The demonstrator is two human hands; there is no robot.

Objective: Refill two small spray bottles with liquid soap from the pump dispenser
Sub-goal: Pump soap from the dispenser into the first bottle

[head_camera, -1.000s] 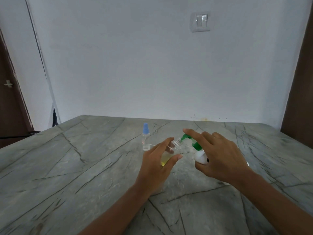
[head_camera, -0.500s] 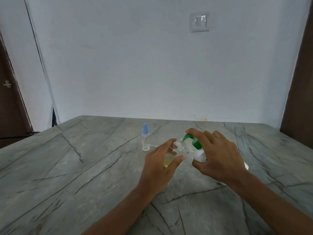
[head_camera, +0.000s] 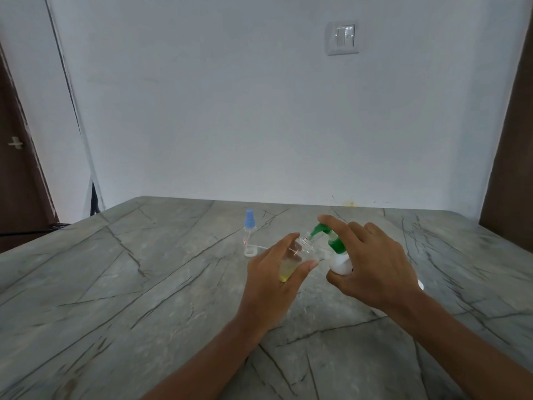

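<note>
Left hand [head_camera: 274,281] grips the tilted uncapped bottle [head_camera: 306,250], yellow liquid pooled low; its mouth meets the dispenser [head_camera: 341,265] nozzle, right hand [head_camera: 375,272] wrapped round it, forefinger seemingly pressing.

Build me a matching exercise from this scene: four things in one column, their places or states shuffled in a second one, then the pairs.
Things
1. uncapped spray bottle
2. blue-capped spray bottle
3. pump dispenser
4. light switch

Places or states
A. on the wall
B. standing free on the table
C. tilted in the left hand, yellow liquid inside
D. under the right hand, green nozzle at a bottle's mouth

Pairs: 1-C, 2-B, 3-D, 4-A
</note>
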